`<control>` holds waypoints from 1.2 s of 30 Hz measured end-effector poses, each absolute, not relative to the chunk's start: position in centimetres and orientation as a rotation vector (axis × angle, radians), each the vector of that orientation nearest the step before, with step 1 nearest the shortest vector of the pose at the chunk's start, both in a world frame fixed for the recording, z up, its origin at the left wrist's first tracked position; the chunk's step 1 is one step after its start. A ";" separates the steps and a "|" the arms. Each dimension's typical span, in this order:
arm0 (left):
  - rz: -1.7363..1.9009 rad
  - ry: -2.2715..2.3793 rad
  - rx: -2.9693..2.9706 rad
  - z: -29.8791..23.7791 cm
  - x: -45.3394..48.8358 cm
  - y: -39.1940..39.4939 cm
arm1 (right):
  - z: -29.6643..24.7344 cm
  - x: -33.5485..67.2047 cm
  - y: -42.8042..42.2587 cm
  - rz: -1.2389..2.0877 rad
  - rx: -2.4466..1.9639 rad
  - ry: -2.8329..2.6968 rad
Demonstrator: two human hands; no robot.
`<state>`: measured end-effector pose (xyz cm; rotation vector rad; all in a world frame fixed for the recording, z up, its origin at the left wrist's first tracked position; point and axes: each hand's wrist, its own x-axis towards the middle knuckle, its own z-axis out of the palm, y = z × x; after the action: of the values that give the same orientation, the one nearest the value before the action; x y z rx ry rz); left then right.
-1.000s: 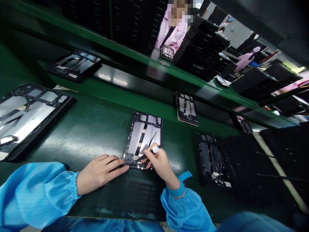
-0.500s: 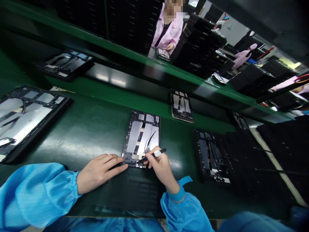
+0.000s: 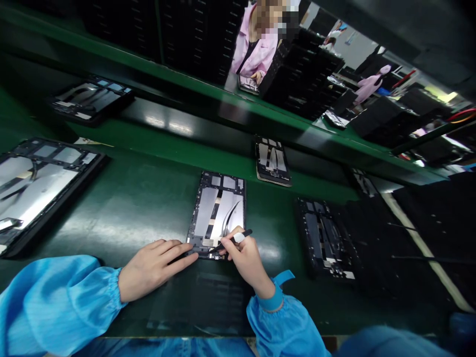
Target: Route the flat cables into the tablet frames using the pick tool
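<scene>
An opened tablet frame (image 3: 217, 213) lies on the green work surface in front of me, silver plates and a dark cable showing inside. My left hand (image 3: 154, 267) rests flat beside its near left corner, fingers stretched out and touching the edge. My right hand (image 3: 243, 258) is closed on black tweezers (image 3: 232, 239), whose tip meets the frame's near edge. Both arms wear blue sleeves.
More opened frames lie around: a large one at the left (image 3: 37, 183), one at the back left (image 3: 89, 99), one beyond (image 3: 271, 161) and a dark one to the right (image 3: 325, 238). Stacked black trays (image 3: 305, 74) stand behind a green rail. Persons in pink coats (image 3: 255, 47) work beyond.
The tweezers have tilted lower, with the tip now at the frame's near edge. My left hand has stayed put. The frame on the far belt has drifted left.
</scene>
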<state>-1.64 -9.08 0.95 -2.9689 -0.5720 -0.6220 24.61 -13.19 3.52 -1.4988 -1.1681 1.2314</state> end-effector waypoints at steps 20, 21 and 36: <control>-0.512 -0.623 -3.167 2.0 -0.1 -8.1 | 2.3 25.1 -13.5 0.936 -1.473 -1.136; -0.556 -0.584 -3.205 2.0 -0.5 -7.8 | 2.0 25.3 -13.4 0.827 -1.470 -1.073; -0.559 -0.945 -2.892 1.1 1.8 2.1 | 0.4 23.1 -4.5 0.929 -1.194 -1.036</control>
<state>1.80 2.09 1.06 -2.8918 -0.9452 -0.5589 23.10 -4.47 0.42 -1.1936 -1.0359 0.9286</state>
